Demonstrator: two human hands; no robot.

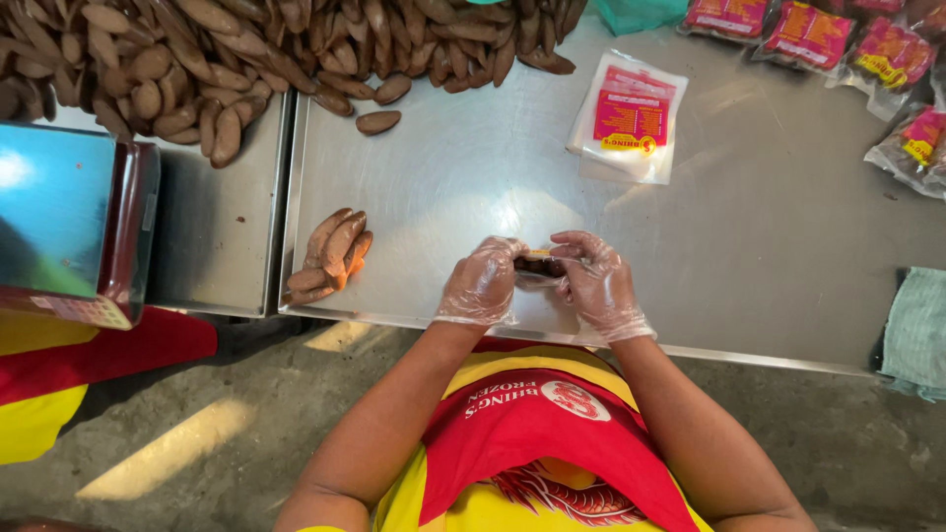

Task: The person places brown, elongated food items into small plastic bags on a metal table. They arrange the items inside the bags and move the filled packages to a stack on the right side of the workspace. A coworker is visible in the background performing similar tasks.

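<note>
At table's near edge, left hand [481, 283] and right hand [598, 284], both gloved, pinch one dark piece [539, 264] between fingertips. Its long axis runs left-right, hand to hand; both equally close. Small stack [330, 258] sits left; empty pouch [630, 116] far right.

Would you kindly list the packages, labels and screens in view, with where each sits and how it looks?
Empty pouch: flat on the steel table, clear with a pink and yellow label.
Filled packs: row along the top right edge, dark contents, pink and yellow labels.
Scale: left edge, red body, shiny top; no screen visible.
</note>
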